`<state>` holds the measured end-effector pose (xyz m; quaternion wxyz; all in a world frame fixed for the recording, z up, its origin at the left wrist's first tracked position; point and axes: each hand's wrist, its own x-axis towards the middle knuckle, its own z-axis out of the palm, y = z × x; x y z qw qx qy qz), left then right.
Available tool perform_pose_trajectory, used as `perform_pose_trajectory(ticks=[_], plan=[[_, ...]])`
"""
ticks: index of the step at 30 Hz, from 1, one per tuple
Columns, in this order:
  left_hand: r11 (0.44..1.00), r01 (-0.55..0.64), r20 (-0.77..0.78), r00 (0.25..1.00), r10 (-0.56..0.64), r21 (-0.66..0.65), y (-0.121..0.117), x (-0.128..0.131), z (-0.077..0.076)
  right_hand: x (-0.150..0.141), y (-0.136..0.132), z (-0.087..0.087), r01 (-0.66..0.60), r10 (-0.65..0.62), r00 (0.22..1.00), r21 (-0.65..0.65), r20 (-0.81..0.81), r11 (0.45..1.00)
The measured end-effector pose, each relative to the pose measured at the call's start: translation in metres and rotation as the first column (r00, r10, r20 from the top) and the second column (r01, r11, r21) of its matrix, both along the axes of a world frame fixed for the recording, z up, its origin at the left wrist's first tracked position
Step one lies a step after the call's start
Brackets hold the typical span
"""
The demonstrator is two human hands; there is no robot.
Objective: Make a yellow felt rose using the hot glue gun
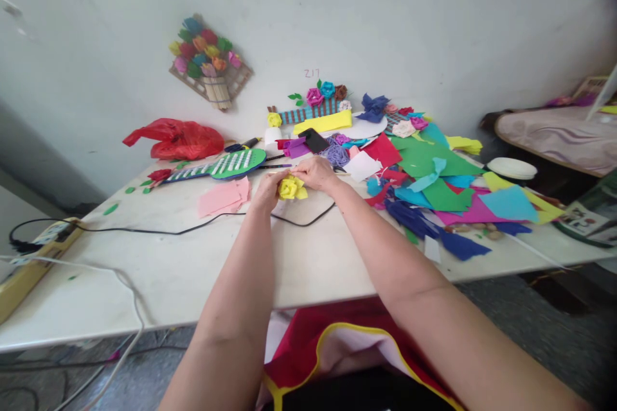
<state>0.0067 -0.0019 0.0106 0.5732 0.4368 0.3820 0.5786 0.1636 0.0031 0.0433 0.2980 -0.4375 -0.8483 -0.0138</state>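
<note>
A yellow paper flower [292,188] is held between both hands above the middle of the table. My left hand [268,191] closes on its left side, the fingers partly hidden behind the petals. From the right, my right hand [315,174] bends over the flower's upper edge with its fingers pinched together. Whether those fingertips hold a petal or a stem is too small to make out. Just left of the hands lie pink paper pieces [224,197]. A black cable [304,225] runs across the table below the flower.
Coloured paper scraps [434,167] heap over the right side. A red plastic bag [178,139], a green paddle-shaped craft [238,164] and a phone [313,140] lie toward the back. A power strip [53,247] sits at the left edge. A flower craft [207,61] hangs on the wall.
</note>
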Motion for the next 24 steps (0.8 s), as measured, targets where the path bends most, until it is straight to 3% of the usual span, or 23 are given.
perform_pose_trajectory(ticks=[13,24], plan=[[0.999,-0.013,0.047,0.999,0.011,0.042,0.0028,0.0006,-0.003,-0.0006,-0.0053,0.0042,0.005,-0.009,0.996,0.046,0.083,0.999],[0.997,-0.022,0.007,1.0,0.021,0.071,0.0019,-0.0013,-0.0049,-0.0052,-0.0075,0.0064,0.079,-0.085,0.995,-0.102,-0.052,0.992]])
